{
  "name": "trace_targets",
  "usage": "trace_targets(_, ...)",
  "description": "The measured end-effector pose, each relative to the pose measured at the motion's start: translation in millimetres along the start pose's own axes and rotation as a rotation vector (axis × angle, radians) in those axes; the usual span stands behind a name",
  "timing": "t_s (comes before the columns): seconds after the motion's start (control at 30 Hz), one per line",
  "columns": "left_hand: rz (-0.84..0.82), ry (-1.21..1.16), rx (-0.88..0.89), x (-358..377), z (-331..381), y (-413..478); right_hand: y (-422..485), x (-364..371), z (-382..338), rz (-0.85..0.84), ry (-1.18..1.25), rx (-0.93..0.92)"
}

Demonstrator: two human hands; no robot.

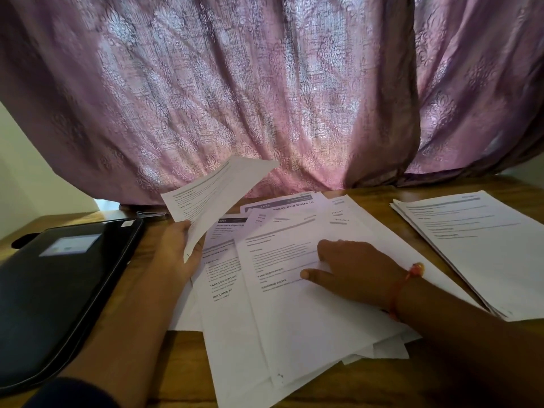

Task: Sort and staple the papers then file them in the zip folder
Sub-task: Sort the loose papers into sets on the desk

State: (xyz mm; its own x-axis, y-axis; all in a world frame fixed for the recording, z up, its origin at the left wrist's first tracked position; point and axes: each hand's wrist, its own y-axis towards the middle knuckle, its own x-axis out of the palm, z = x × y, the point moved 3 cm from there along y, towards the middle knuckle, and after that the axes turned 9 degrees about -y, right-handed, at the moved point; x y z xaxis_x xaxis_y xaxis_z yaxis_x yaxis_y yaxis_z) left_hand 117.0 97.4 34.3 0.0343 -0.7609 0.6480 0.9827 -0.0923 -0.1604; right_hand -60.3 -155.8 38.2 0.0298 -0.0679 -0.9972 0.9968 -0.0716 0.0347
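Sorting in progress: left hand (176, 254) grips a lifted white printed sheaf (215, 195), right hand (350, 269) flat, fingers spread, steadying loose white pages (294, 319) on the wooden tabletop (382, 387) beside a black zip folder (59, 278).

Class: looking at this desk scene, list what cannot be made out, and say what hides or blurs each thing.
- Stapler, head view: mostly hidden behind the zip folder.
- Body text on the loose papers: too small and blurred.
- Lower sheets of the right stack: covered by the top sheet.
- Left hand fingers: hidden behind the held sheets.
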Motion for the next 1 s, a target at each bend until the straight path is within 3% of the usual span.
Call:
trace_targets(0.2, 0.008, 0.012, -0.008, 1.2, 0.5, -8.2, 0.1, 4.6, -6.1, -0.057, 0.006, -0.027)
trace_targets(0.37, 0.01, 0.043, -0.004, 7.4, -4.4, -16.0, 2.7, 13.2, -15.1, -0.131, 0.047, -0.196)
trace_targets(0.57, 0.003, 0.068, -0.01, 8.5, -4.1, -19.7, 7.8, 17.4, -3.6, -0.13, 0.002, -0.081)
trace_targets(1.0, 0.07, 0.13, -0.033, 9.1, -4.0, -22.6, 10.8, 10.4, 3.3, -0.16, 0.23, -0.23)
